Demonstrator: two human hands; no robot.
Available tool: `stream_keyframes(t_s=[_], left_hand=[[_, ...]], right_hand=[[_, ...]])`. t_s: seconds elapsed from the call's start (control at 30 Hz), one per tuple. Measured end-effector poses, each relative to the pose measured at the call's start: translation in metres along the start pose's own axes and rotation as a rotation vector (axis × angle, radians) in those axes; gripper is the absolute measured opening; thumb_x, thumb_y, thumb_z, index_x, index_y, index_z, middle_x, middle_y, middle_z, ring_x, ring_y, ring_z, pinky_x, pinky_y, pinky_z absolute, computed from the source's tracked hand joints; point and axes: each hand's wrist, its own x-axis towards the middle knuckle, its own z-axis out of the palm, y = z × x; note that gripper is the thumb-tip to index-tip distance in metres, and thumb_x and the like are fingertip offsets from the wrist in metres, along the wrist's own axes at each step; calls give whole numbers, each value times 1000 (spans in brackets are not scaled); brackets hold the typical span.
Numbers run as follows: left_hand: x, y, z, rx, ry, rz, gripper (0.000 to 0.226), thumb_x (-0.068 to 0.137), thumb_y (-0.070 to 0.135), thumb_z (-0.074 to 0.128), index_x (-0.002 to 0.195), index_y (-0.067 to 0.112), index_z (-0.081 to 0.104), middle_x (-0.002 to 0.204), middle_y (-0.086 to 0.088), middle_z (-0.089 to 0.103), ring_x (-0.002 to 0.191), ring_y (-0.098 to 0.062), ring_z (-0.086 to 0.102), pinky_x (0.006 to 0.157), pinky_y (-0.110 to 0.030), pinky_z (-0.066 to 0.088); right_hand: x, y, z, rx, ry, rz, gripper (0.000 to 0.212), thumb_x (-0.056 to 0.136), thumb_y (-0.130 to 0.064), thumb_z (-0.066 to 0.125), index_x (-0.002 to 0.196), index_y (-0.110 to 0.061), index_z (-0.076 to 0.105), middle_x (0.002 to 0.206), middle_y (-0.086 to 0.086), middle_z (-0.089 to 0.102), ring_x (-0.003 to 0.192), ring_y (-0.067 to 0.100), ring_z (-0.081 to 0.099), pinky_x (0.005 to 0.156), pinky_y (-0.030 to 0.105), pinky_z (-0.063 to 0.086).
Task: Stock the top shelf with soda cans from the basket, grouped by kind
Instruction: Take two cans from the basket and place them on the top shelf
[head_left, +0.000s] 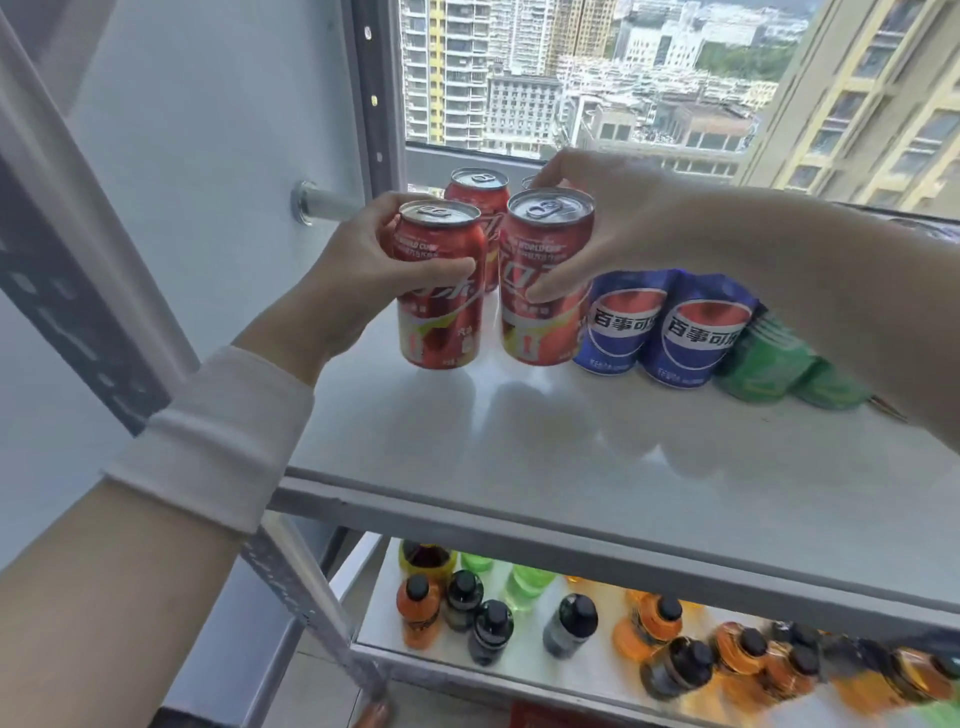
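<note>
My left hand (348, 275) grips a red cola can (441, 332) at the left of the white top shelf (519, 447). Beside it, my right hand (618, 223) grips a second red cola can (540, 332). Both cans are upright, at or just above the shelf surface. Behind them stands another red can (475, 189), and a further can top peeks out behind my right hand. To the right stand two blue Pepsi cans (618, 332) (696, 338), then green cans (769, 364) partly hidden by my right forearm. The basket is out of view.
A grey metal upright (78, 322) frames the shelf's left side, with a white wall and a metal peg (317, 202) behind. A window lies at the back. The lower shelf (571, 670) holds several orange, green and dark bottles.
</note>
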Motion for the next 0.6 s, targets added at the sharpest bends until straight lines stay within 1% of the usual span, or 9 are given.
stream_keyframes(t_s=[0.1, 0.2, 0.27, 0.33, 0.4, 0.47, 0.53, 0.6], left_hand=[[11, -2, 3, 41, -12, -2, 69, 52, 21, 84, 114, 20, 53, 102, 8, 67, 94, -5, 66, 80, -21, 53], [19, -3, 4, 91, -18, -5, 75, 48, 22, 88, 115, 20, 53, 105, 7, 66, 97, -8, 65, 85, -26, 54], [23, -6, 5, 105, -19, -15, 78, 47, 25, 85, 117, 17, 52, 106, 6, 65, 99, -9, 64, 88, -29, 53], [26, -9, 5, 121, -26, -22, 79, 47, 23, 88, 117, 17, 52, 106, 5, 66, 99, -10, 65, 89, -30, 53], [29, -11, 5, 125, -31, -21, 75, 48, 22, 87, 115, 18, 52, 107, 4, 66, 99, -9, 65, 87, -29, 53], [31, -11, 6, 133, -35, -17, 74, 48, 20, 89, 112, 19, 51, 106, 4, 66, 97, -8, 66, 85, -26, 53], [32, -11, 8, 151, -39, -8, 68, 54, 16, 86, 111, 20, 50, 105, 6, 65, 95, -5, 65, 82, -22, 53], [32, -12, 8, 164, -45, 2, 65, 58, 14, 85, 112, 20, 49, 104, 7, 65, 95, -3, 64, 80, -19, 53]], right_hand=[[14, 2, 2, -92, -37, -1, 78, 60, -40, 83, 126, -25, 43, 113, -5, 52, 99, 18, 53, 75, 29, 41], [24, 6, 4, -152, -127, -39, 69, 60, -41, 82, 119, -20, 52, 111, 3, 61, 99, 26, 60, 77, 32, 46], [29, 11, 4, -170, -136, -39, 72, 58, -42, 82, 120, -20, 52, 114, 6, 61, 102, 28, 59, 83, 35, 47], [34, 14, 3, -193, -136, -38, 70, 59, -41, 82, 119, -21, 53, 112, 6, 62, 99, 27, 59, 82, 36, 48], [37, 16, 4, -199, -166, -33, 68, 61, -38, 82, 120, -21, 53, 111, 6, 62, 94, 26, 59, 80, 36, 49], [37, 17, 8, -181, -156, -26, 75, 61, -38, 83, 125, -21, 48, 113, 3, 59, 93, 22, 56, 80, 35, 49], [36, 19, 12, -138, -101, -19, 84, 60, -40, 83, 130, -21, 41, 114, 0, 54, 96, 20, 54, 80, 32, 50], [34, 18, 13, -117, -91, -15, 86, 60, -41, 83, 132, -21, 39, 115, -1, 52, 98, 20, 54, 80, 32, 49]])
